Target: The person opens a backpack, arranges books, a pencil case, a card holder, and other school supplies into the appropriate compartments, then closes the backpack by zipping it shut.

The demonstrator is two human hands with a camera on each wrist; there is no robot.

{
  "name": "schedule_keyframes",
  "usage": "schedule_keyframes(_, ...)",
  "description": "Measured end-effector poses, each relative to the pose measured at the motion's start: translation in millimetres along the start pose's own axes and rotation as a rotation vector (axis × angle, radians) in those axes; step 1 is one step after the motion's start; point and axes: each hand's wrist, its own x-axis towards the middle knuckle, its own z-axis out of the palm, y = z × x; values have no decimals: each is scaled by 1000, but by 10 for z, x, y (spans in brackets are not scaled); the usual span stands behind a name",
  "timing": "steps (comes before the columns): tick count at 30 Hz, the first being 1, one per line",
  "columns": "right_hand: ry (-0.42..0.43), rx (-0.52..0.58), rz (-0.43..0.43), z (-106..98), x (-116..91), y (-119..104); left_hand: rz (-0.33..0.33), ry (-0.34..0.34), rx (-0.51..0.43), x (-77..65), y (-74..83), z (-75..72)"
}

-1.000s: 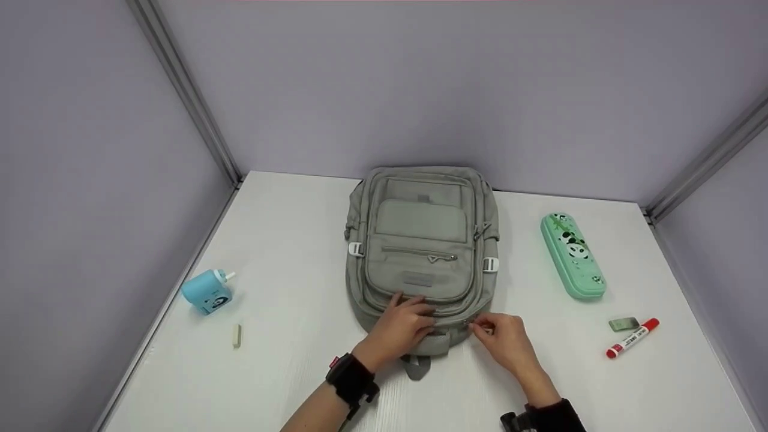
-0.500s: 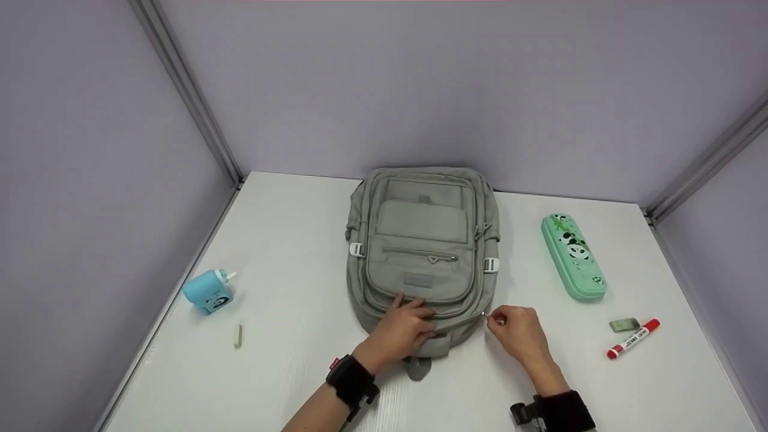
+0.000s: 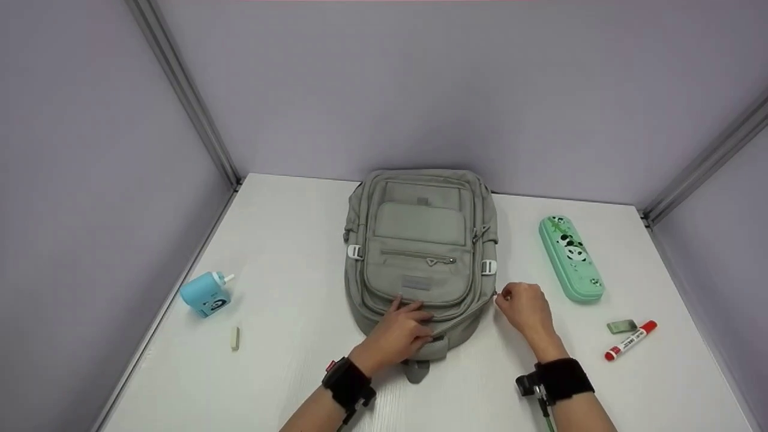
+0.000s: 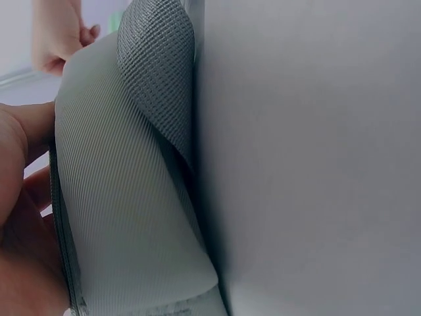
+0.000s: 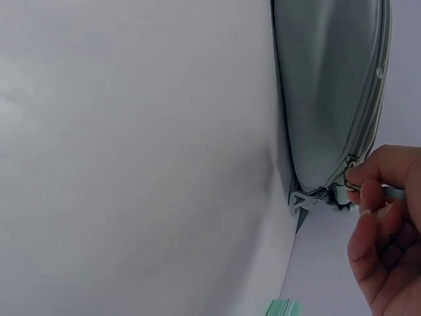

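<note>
A grey-green backpack [image 3: 420,225] lies front side up on the white table. My left hand [image 3: 396,336] rests on its lower front, fingers spread over the fabric; in the left wrist view the thumb [image 4: 33,125] touches the bag beside a zipper edge. At the bag's lower right side, my right hand [image 3: 527,309] pinches a small metal zipper pull [image 5: 350,184] between thumb and curled index finger. The zipper track [image 5: 362,125] runs along the bag's edge from that pull. The left palm hides part of the bag's lower front.
Right of the bag lies a green panda pencil case [image 3: 573,261], with a small green flat piece [image 3: 621,326] and a red-capped white marker [image 3: 630,341] nearer. On the left are a light blue panda-printed item [image 3: 206,295] and a small pale block [image 3: 235,338]. Grey panels wall the table.
My right hand has moved right and up along the bag's lower right edge, drawing the zipper pull with it. The left hand stays in place on the bag.
</note>
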Motion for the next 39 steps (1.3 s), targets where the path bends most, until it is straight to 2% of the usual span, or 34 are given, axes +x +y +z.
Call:
schedule_keyframes(15, -74, -58, 73, 52, 477, 101, 32, 20, 18, -41, -2, 1)
schedule_keyframes(21, -93, -86, 123, 95, 607, 149, 52, 38, 38, -47, 17, 15)
schedule_keyframes(24, -83, -91, 140, 121, 650, 174, 50, 38, 35, -41, 27, 15)
schedule_keyframes(32, -4, -110, 109, 196, 727, 208, 42, 12, 12, -60, 27, -1)
schedule_keyframes(39, 3, -112, 108, 220, 744, 223, 36, -4, -10, -63, 33, -32)
